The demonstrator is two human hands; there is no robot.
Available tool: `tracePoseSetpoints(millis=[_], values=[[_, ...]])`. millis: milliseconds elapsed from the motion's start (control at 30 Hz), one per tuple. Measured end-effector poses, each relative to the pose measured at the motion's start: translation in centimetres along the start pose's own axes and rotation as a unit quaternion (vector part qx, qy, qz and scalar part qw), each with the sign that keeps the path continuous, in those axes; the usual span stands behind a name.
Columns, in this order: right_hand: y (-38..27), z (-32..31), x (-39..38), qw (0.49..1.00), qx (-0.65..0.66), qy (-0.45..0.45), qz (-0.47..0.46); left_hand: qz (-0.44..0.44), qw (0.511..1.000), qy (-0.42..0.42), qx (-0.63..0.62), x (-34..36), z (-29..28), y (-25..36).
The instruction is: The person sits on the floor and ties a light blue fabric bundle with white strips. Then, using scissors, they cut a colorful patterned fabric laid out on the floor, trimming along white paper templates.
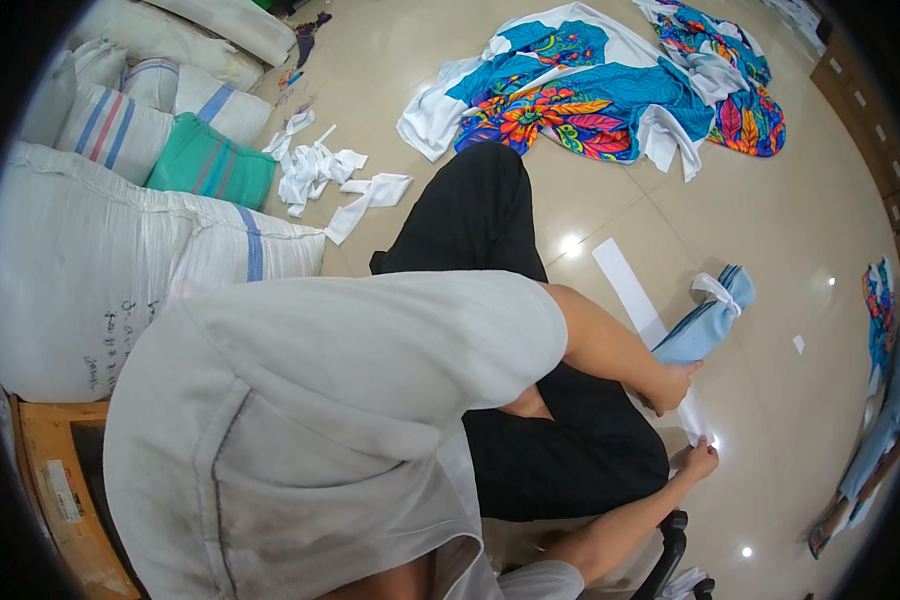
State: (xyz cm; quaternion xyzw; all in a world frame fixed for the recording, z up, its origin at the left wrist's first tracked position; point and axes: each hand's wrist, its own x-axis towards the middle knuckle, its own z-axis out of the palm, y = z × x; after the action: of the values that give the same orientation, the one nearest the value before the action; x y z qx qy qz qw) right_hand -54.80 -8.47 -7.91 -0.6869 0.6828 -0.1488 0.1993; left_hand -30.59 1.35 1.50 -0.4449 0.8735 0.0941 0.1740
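My left hand [675, 385] grips the lower end of a folded light-blue fabric bundle [695, 320], which has a white band [715, 290] tied round its other end. My right hand [701, 457] pinches the near end of a long white strip [620, 285] that runs under the bundle along the floor. Both hands are beside my bent, black-trousered leg [590, 460].
Multicoloured printed fabric [570, 120] and white scraps [320, 175] lie on the tiled floor [810, 390] ahead. Stuffed sacks [90, 270] and a wooden piece [50, 450] line the left. Cartons [855, 110] and more cloth [875, 320] line the right. A black curved frame [660, 560] is near me.
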Motion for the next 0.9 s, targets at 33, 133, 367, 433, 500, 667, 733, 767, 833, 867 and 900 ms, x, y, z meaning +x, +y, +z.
tracePoseSetpoints(millis=[33, 133, 367, 433, 500, 667, 733, 767, 833, 867, 900], values=[[0.1, -0.6, -0.4, 1.000, -0.006, -0.005, 0.003, 0.008, 1.000, 0.002, 0.010, 0.0, 0.0, 0.1], [-0.3, -1.2, -0.4, 1.000, 0.013, 0.011, 0.022, 0.006, 1.000, 0.014, 0.014, -0.7, 0.3, -0.2], [4.0, -0.1, 0.7, 0.996, 0.087, 0.030, -0.007, -0.036, 0.919, 0.372, -0.128, -3.2, 0.4, -4.6], [4.9, 0.1, 1.0, 0.989, 0.149, -0.013, 0.017, -0.167, 0.871, 0.388, -0.250, -7.3, 0.9, -8.4], [3.8, 0.9, 0.7, 0.982, 0.156, -0.056, 0.084, -0.318, 0.875, 0.289, -0.223, -12.4, 4.1, -11.7], [3.0, 1.5, 0.9, 0.979, 0.136, -0.112, 0.101, -0.390, 0.899, 0.061, -0.191, -18.0, 7.5, -13.1], [5.1, 1.6, 1.4, 0.986, 0.136, -0.069, 0.071, -0.408, 0.873, 0.083, -0.252, -16.5, 7.2, -14.2], [7.0, 0.5, 2.3, 0.991, 0.114, -0.028, 0.058, -0.408, 0.860, 0.103, -0.288, -15.0, 6.8, -14.6], [7.1, 0.4, 2.5, 0.993, 0.101, -0.049, 0.033, -0.421, 0.828, 0.113, -0.353, -15.1, 7.7, -16.0], [6.5, 0.5, 1.8, 0.993, 0.098, -0.067, 0.023, -0.429, 0.810, 0.110, -0.384, -15.6, 8.2, -16.5], [6.0, 0.0, 1.5, 0.991, 0.085, -0.093, 0.047, -0.432, 0.803, 0.089, -0.400, -15.8, 8.4, -17.0]])
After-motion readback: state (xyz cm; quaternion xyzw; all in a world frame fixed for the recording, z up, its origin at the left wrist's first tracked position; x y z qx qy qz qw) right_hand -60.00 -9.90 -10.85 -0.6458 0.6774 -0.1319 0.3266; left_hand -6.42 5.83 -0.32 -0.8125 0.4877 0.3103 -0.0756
